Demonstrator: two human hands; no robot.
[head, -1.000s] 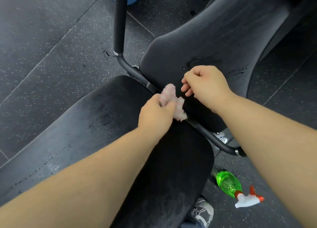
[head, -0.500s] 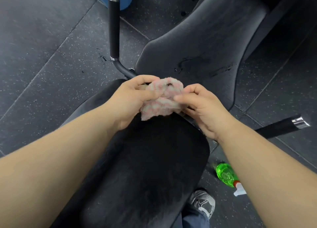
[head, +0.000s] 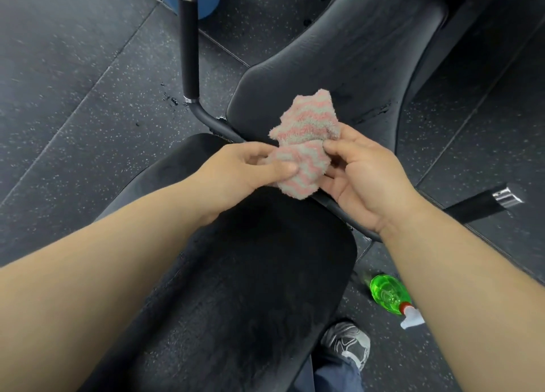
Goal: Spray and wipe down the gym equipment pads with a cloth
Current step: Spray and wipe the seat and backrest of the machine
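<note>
Head view: at frame centre, left hand (head: 244, 167) and right hand (head: 362, 179) now pinch the cloth (head: 303, 143) together, lifted off the pad (head: 250, 273), likely refolding before more wiping.

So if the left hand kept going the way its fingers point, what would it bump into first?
Past the cloth it already pinches, the left hand would probably meet the right hand; depth is hard to judge.

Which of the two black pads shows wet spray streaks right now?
The far pad, beyond the cloth: dark wet streaks mark its near end. The near pad, under the forearms, shows none.
</note>
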